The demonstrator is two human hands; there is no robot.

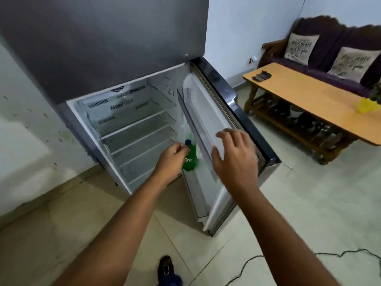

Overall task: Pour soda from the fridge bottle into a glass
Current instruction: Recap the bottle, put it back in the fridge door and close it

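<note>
A green soda bottle (pixel 190 159) with a blue cap stands upright in the lower door rack of the open fridge (pixel 132 124). My left hand (pixel 172 156) is at the bottle's neck, fingers curled beside the cap; whether it grips the bottle is unclear. My right hand (pixel 235 159) hovers with fingers spread at the inner side of the open fridge door (pixel 208 129), holding nothing. No glass is in view.
The fridge shelves look bare. A wooden coffee table (pixel 309 100) stands to the right with a dark object and a yellow item on it. Behind it is a purple sofa (pixel 334 50) with two cushions. A black cable (pixel 309 256) lies on the tiled floor.
</note>
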